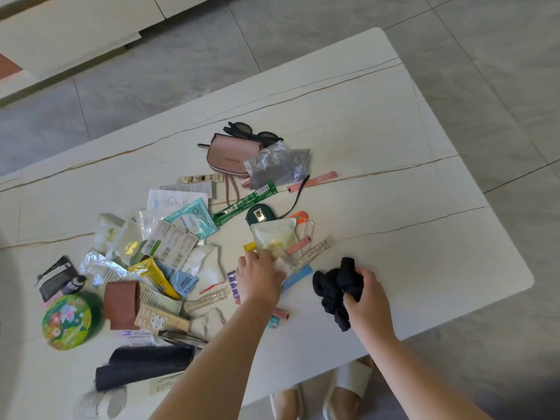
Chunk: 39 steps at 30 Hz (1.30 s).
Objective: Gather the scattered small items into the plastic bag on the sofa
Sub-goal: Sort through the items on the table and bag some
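Observation:
Several small items lie scattered on a white marble table [378, 147]. My right hand [368, 295] grips a black scrunchie [336, 286] near the table's front right edge. My left hand [260, 278] reaches into the pile, fingers curled on a small white packet [283, 265] just below a pale yellow pouch [274, 237]. A crumpled clear plastic bag [277, 165] lies at the far side, over a pink purse [227, 156] and black sunglasses [251, 133]. No sofa is in view.
Sachets, a green strip [245, 204], a round floral tin [68, 321], a brown wallet [122, 304], a remote [160, 321] and a dark folded umbrella [145, 366] crowd the left half. Grey tiled floor surrounds the table; slippered feet show below its front edge.

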Motion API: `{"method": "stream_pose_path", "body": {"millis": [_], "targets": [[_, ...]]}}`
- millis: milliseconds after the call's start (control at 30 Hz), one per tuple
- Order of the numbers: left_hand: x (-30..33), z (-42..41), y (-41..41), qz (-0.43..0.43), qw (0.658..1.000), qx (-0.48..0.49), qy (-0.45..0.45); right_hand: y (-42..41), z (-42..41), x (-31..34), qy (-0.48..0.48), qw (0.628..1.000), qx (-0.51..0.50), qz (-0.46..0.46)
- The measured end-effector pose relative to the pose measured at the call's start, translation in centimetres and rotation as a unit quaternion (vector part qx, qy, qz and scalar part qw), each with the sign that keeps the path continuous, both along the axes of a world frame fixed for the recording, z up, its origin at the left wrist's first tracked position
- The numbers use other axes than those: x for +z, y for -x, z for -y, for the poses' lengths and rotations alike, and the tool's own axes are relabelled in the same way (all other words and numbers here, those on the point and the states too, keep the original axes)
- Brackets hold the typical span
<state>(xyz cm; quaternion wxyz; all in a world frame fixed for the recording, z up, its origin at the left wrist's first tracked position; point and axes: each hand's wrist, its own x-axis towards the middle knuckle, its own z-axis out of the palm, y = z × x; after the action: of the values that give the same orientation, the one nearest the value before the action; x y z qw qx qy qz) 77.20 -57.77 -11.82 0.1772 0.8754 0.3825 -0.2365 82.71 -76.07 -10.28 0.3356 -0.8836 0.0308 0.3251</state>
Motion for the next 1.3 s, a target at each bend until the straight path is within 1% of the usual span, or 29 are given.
{"method": "stream_pose_path", "body": {"millis": [67,133,200,300,433,567,667,767,833,933,1000,1100,1233,1300], "targets": [[1.0,0.3,0.1,0.019,1.000,0.018,-0.004,-0.1,0.3,0.6,-0.013,1.000,-0.013,-0.010],[2.4,0.6,0.1,0.061,0.994,0.072,0.058,-0.2,0.6,1.6,-0.028,0.999,-0.034,-0.027],[4.2,0.8,-0.1,0.087,0.979,0.132,0.127,-0.4,0.9,3.1,-0.047,0.995,-0.071,-0.053],[7.5,1.2,-0.5,0.088,0.958,0.199,0.188,-0.8,1.5,6.2,-0.082,0.985,-0.131,-0.077],[12.8,2.6,-1.7,0.125,0.909,0.281,0.280,-1.0,2.3,11.8,-0.156,0.967,-0.186,-0.080],[19.2,4.3,-3.1,0.173,0.866,0.324,0.338,-0.8,3.8,17.9,-0.210,0.947,-0.241,-0.043],[24.8,6.0,-4.0,0.180,0.846,0.329,0.379,-0.4,5.4,22.8,-0.242,0.929,-0.280,-0.027],[30.2,7.7,-4.7,0.186,0.818,0.335,0.429,0.0,7.2,27.5,-0.274,0.900,-0.339,-0.003],[33.2,9.0,-5.1,0.180,0.812,0.321,0.453,0.2,8.8,30.4,-0.296,0.881,-0.370,0.008],[36.9,11.6,-6.4,0.188,0.827,0.257,0.464,0.1,11.7,34.3,-0.319,0.864,-0.387,0.040],[39.2,13.7,-7.2,0.203,0.836,0.213,0.463,0.2,14.0,36.8,-0.329,0.847,-0.412,0.062],[41.9,17.6,-8.3,0.209,0.840,0.142,0.481,0.5,18.0,39.6,-0.346,0.820,-0.447,0.089],[44.7,23.8,-9.7,0.179,0.833,0.077,0.518,0.9,24.1,41.4,-0.368,0.759,-0.524,0.116],[45.7,27.5,-10.3,0.171,0.833,0.047,0.524,1.0,27.4,42.0,-0.376,0.739,-0.545,0.123]]}}
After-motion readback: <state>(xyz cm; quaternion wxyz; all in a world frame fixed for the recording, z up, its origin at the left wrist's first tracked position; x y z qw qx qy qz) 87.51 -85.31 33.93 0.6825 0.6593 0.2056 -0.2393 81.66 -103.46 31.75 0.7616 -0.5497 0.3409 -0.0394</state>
